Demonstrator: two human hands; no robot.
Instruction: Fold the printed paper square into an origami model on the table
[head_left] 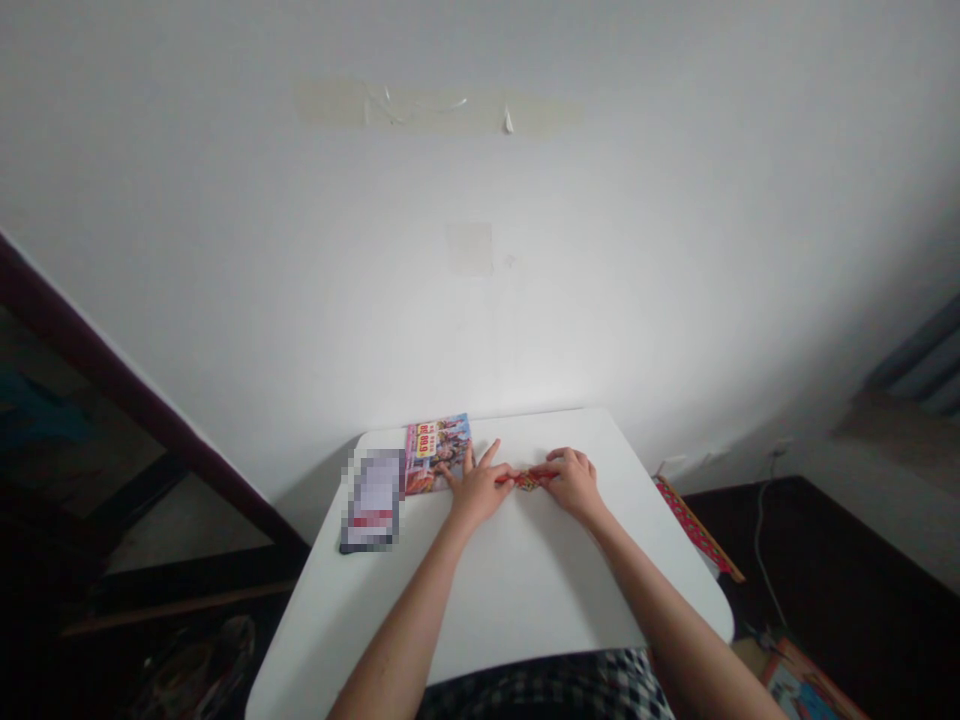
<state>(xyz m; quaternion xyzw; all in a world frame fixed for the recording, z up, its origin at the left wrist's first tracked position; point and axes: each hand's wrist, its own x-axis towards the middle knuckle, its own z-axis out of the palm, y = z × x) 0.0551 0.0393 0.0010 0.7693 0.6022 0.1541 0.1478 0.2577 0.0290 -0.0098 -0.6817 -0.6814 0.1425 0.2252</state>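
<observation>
Between my two hands a small red piece with a yellow-and-dark pattern lies low over the white table. I cannot make out its kind. My left hand pinches its left end with thumb and forefinger, while the other fingers spread toward a colourful printed leaflet. At the right end, the fingers of my right hand are closed on the same piece. The fingers cover both of its ends. Left of the leaflet lies a phone-like flat object, blurred by pixels.
The white table has rounded corners and stands against a pale wall. A red patterned item with a yellow edge is beyond its right side. A cable runs down to the dark floor. A picture-covered box or book lies at the lower right.
</observation>
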